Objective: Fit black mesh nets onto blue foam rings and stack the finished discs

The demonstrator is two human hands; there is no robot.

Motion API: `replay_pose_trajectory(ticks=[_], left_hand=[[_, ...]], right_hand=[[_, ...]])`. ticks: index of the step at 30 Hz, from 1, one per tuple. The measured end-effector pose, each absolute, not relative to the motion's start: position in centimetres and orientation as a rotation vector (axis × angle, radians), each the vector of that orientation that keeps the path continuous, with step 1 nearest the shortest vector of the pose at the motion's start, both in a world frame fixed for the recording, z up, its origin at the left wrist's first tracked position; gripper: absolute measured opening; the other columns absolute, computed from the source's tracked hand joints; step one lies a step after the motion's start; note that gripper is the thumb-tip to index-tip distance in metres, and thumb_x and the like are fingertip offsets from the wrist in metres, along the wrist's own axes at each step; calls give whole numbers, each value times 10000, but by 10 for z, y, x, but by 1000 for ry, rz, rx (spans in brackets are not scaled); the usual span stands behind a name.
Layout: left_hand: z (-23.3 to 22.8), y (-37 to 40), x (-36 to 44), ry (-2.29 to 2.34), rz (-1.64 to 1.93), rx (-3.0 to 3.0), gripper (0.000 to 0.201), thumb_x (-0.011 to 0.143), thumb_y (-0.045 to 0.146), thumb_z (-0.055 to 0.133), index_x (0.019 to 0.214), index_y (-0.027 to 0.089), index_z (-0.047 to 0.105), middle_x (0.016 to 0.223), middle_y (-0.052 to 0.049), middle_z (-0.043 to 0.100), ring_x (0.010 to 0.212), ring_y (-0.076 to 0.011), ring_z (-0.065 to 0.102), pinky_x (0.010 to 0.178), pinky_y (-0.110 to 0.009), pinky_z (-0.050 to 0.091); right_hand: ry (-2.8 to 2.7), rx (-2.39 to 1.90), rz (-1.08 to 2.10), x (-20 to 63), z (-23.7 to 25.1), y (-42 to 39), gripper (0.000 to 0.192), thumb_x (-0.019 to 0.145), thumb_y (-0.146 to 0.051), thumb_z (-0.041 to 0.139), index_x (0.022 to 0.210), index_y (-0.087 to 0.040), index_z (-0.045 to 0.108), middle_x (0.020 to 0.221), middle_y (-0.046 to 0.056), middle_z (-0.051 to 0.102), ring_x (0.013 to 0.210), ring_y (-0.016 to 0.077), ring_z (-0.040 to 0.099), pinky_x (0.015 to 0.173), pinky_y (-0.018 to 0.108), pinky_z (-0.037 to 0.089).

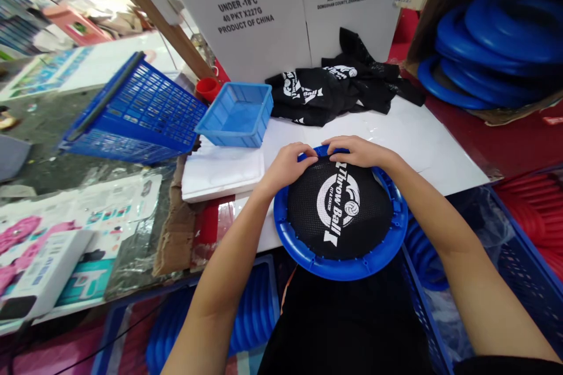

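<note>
Blue ring frame (303, 253) with black mesh disc (341, 211) stretched across it, lying at the near edge of the white table (440, 152) and overhanging it toward the wearer. White ball logo printed on the mesh, partly readable as "Throw Ball". Left hand (288, 165) at the far rim of the frame, grip clenched on mesh edge and rim, fingers curled. Right hand (358, 152) just beside it on the same far rim, grip likewise pressing mesh against the frame; fingertips of both hands nearly touching. Heap of black printed mesh pieces (328, 91) farther back on the table, against white cartons (281, 6) marked "KEEP FROZEN". Small blue tray (220, 126) left of the heap, red cup (206, 89) behind it. Large blue basket (136, 108) tilted at far left. Stack of blue rings (484, 53) at upper right, well apart from the hands. More blue rings (255, 316) in a crate below the table edge.
</note>
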State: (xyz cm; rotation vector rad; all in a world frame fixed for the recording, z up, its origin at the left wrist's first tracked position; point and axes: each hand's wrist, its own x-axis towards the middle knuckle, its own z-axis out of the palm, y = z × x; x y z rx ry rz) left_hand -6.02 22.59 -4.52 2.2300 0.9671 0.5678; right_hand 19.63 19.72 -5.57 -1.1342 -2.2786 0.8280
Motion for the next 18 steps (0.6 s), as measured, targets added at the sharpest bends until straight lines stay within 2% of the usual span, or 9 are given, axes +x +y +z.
replay_pose_trajectory(ticks=[8, 18], left_hand=[[-55, 228, -49, 1084, 664, 1973, 157, 929, 306, 647, 872, 203, 750, 992, -50, 816, 975, -241, 720, 965, -381, 550], [-64, 237, -42, 1136, 665, 1974, 142, 898, 264, 666, 823, 197, 766, 902, -49, 818, 881, -236, 716, 857, -360, 552]], right_hand=[[-2191, -1264, 729, 190, -53, 198, 214, 990, -338, 584, 1003, -220, 761, 1156, 68, 786, 1059, 246, 709, 1024, 418, 509], [-2161, -1265, 671, 184, -61, 211, 196, 950, -304, 574, 893, -188, 721, 1052, 98, 754, 998, 245, 681, 980, 412, 506]])
